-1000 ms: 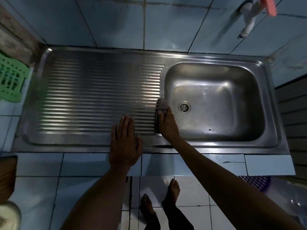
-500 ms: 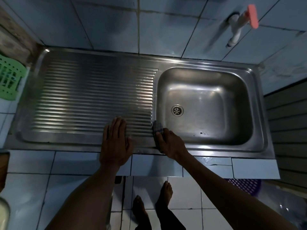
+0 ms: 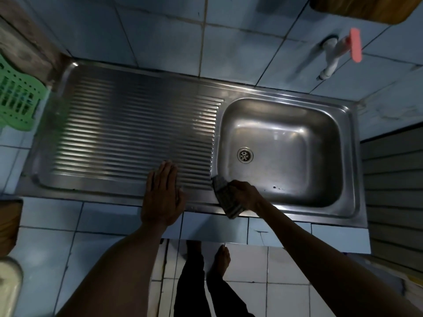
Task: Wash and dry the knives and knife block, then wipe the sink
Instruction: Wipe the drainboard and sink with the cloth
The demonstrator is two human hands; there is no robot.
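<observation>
A stainless steel sink (image 3: 350, 156) with a ribbed drainboard (image 3: 128, 138) on its left fills the view. Its basin holds nothing but the drain (image 3: 245, 154) and a few dark specks. My right hand (image 3: 243, 194) grips a dark checked cloth (image 3: 225, 197) and presses it on the sink's front rim, at the basin's near left corner. My left hand (image 3: 163, 197) lies flat, fingers straight, on the front edge of the drainboard. No knives or knife block are in view.
A white tap (image 3: 332, 58) with a pink handle juts from the tiled wall above the basin. A green plastic basket (image 3: 17, 99) stands left of the drainboard. A wooden board edge (image 3: 357, 10) shows at the top right. My bare feet stand on floor tiles below.
My right hand has drawn the cloth from the ridge between drainboard and basin down to the front rim. The left hand has stayed flat in place.
</observation>
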